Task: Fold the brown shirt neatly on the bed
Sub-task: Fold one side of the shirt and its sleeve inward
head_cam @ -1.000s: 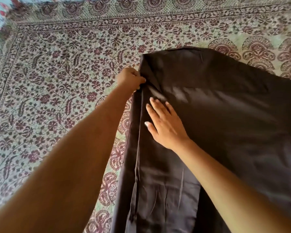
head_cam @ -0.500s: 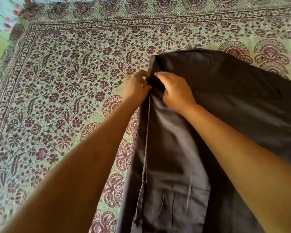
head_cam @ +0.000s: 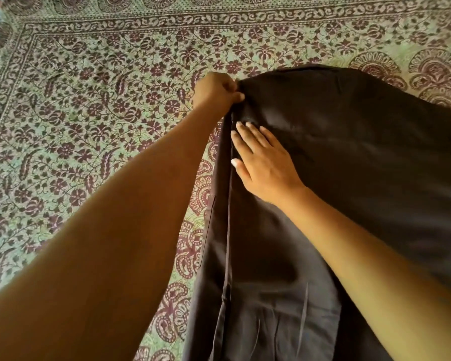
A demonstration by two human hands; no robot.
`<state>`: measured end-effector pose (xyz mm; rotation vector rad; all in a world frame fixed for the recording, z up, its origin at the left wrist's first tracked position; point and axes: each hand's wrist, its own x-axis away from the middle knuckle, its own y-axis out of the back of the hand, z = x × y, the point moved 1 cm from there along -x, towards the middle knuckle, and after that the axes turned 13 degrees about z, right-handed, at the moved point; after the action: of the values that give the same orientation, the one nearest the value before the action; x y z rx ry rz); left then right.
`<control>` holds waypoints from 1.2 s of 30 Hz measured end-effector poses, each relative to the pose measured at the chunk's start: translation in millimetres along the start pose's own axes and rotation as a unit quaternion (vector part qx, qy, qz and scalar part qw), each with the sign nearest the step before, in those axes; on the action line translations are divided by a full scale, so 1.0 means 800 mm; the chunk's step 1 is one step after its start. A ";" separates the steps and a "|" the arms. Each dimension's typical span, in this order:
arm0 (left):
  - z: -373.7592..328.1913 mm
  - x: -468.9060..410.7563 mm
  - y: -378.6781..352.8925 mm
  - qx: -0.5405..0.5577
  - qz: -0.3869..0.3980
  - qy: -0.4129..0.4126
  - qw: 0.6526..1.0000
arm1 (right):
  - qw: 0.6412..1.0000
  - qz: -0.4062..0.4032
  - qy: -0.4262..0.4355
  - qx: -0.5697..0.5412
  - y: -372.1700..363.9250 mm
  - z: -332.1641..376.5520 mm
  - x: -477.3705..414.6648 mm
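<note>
- Fingers (head_cam: 235,96) of the left hand (head_cam: 215,92) are curled tight and, with the thumb, pinch the far left corner of the brown shirt (head_cam: 349,157).
- Fingers (head_cam: 246,138) of the right hand (head_cam: 267,165) lie straight and slightly spread, palm down. They press flat on the cloth just beside its long left edge and grip nothing.
- That flat hand sits nearer the person than the pinching one, close to it but apart, with a short stretch of shirt between them.
- Spread across the right side of the bed (head_cam: 63,178), the shirt rests on a printed cover (head_cam: 94,105) of pale green with maroon flowers and a paisley border.
- From the pinched corner the shirt's left edge runs toward the viewer as a folded strip with a seam line along it, and a narrower layer shows beneath on its left.
- Thin creases mark the near part of the cloth.
- Whether the pinched corner is at a shoulder or the hem cannot be told.
- Both arms are bare: the left forearm (head_cam: 115,243) and the right forearm (head_cam: 362,251) reach in from the bottom of the view.
</note>
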<state>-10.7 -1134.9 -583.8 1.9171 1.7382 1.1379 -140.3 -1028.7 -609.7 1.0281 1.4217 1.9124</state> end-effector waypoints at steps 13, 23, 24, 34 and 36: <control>0.011 0.089 -0.014 0.007 -0.002 0.065 0.998 | 0.995 -0.024 -0.050 -0.088 -0.029 0.039 0.098; 0.018 0.170 -0.029 0.041 0.125 0.144 0.981 | 0.992 0.064 -0.052 -0.094 -0.044 0.093 0.224; 0.023 0.172 -0.028 0.060 0.091 0.147 0.983 | 0.992 0.067 -0.051 -0.098 -0.049 0.104 0.238; 0.021 0.304 -0.042 -0.042 0.029 0.050 0.997 | 0.987 0.096 0.030 -0.123 -0.097 0.206 0.379; 0.030 0.357 -0.047 -0.037 0.021 0.064 0.997 | 0.985 0.109 0.062 -0.117 -0.102 0.215 0.400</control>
<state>-34.5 -852.4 -527.5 1.8819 1.7006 1.3491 -180.0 -659.4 -578.7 1.0006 1.1497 2.2751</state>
